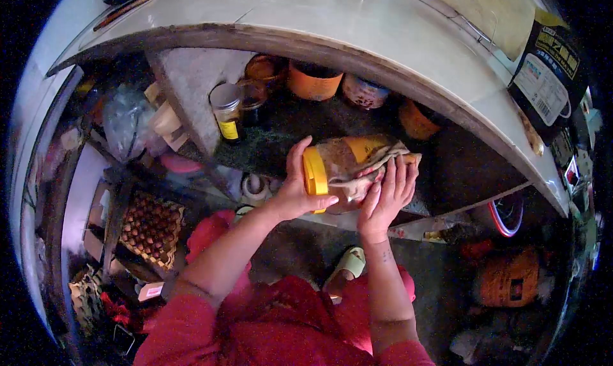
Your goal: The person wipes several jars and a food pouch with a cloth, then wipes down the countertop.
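Note:
A large clear jar (335, 156) with a yellow lid (315, 178) lies tilted on its side between my hands, in front of the shelf under the counter. My left hand (299, 187) grips the lid end, thumb below and fingers above. Against the jar's other end, my right hand (387, 194) presses a crumpled light cloth (357, 184), its fingers close together over it. A yellow label shows on the jar's upper side. What the jar contains is hard to make out.
On the shelf behind stand a small jar with a silver lid (227, 111), an orange tub (313, 82) and a patterned container (364, 91). The pale counter (287, 12) curves above. An egg tray (152, 229) is at lower left, a black bottle (548, 72) at upper right.

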